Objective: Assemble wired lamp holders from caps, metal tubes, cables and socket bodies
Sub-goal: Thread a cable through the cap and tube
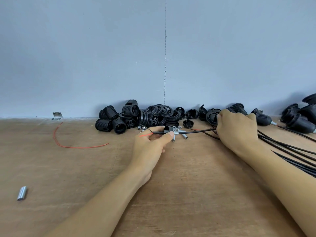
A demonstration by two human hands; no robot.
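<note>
Black cable (196, 131) at twelve o'clock, pinched by left hand (150, 142), cap (168, 129) and metal tube (176, 133) threaded on; right hand (237, 129) curled at one o'clock, hold unclear. Risk of tube sliding off with any tilt.

Soft even light, wide-angle edge distortion

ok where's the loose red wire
In the head view, the loose red wire lies on the table left of the left hand, curving down from near the metal bracket by the wall.
</note>
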